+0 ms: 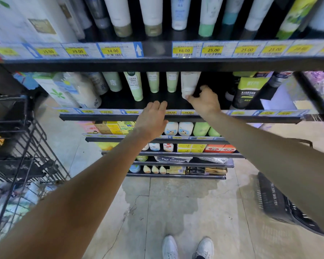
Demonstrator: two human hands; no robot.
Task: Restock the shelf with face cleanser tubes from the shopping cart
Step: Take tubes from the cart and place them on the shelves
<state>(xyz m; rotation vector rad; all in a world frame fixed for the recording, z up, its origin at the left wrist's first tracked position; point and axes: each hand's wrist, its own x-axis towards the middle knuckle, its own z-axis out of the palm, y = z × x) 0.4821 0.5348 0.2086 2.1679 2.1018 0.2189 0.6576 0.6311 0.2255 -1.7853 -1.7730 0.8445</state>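
The white cleanser tube [189, 84] stands cap-down on the shelf [176, 117], right of two pale green tubes [162, 81]. It looks light, with a soft body that would dent and slip if squeezed; the stiff cap at the bottom seems the safer place to hold. The right hand [204, 100] has its fingers closed on this lower end. The left hand [152, 120] rests on the shelf edge, fingers straight and together, holding nothing. The shopping cart [17, 146] is at the left.

A black basket [281, 208] is sitting on the wet floor [166, 202] at right; white shoes [187, 247] are standing below; boxes [112, 127] are lining a lower tier.
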